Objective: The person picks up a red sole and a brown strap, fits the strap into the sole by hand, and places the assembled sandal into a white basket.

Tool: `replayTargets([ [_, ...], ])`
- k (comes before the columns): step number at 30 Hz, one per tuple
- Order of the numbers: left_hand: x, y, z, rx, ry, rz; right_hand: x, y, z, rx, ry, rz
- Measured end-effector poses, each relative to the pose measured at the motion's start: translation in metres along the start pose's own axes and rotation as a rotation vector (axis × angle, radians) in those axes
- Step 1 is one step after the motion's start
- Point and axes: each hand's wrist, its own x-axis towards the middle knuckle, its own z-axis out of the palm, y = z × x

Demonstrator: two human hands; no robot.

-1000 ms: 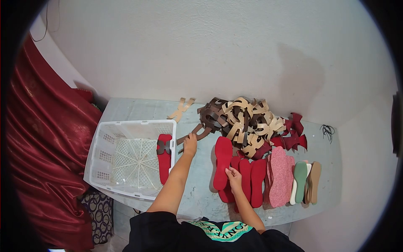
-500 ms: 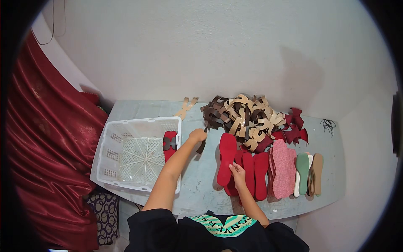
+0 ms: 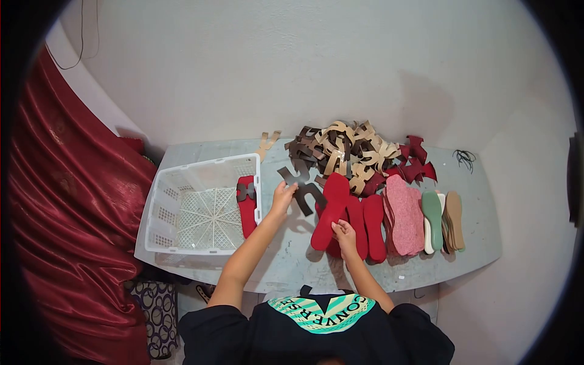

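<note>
My left hand (image 3: 284,197) grips a dark brown strap piece (image 3: 303,190) and holds it up above the table, its cut arms spread. In my right hand (image 3: 345,237) is a red insole (image 3: 331,210), pinched near its lower edge and tilted, its upper end toward the strap pile. More red insoles (image 3: 375,228) lie just right of it. The brown strap and the red insole are close together; whether they touch I cannot tell. Beyond them sits a heap of brown and beige straps (image 3: 344,149).
A white basket (image 3: 207,250) on the left holds a red insole with a dark strap (image 3: 246,207). Pink (image 3: 406,219), green (image 3: 432,213) and tan insoles (image 3: 453,220) lie on the right. Dark red pieces (image 3: 417,161), a beige strap (image 3: 266,145) and black cords (image 3: 465,159) lie farther back.
My left hand has lifted the brown strap, which now shows spread out. The red insole in my right hand has risen and tilted more. The whole view has shifted a little.
</note>
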Motion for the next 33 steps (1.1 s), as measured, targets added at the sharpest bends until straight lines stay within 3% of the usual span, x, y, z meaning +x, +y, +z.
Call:
replayTargets([
  [4, -0.039, -0.009, 0.020, -0.289, -0.088, -0.034, -0.009, 0.000, 0.005, 0.005, -0.026, -0.017],
  [12, -0.097, 0.001, 0.049, -0.794, -0.044, -0.077, -0.028, 0.001, 0.005, -0.123, -0.017, -0.011],
  [16, -0.101, -0.016, 0.067, -0.802, -0.007, -0.082, -0.038, -0.003, 0.015, -0.155, 0.003, 0.033],
  [19, -0.101, -0.025, 0.076, -0.750, 0.026, -0.074, -0.041, -0.004, 0.022, -0.037, -0.065, -0.058],
  [33, -0.081, -0.048, 0.061, -0.718, 0.193, -0.035, -0.042, -0.005, 0.025, -0.103, -0.045, 0.008],
])
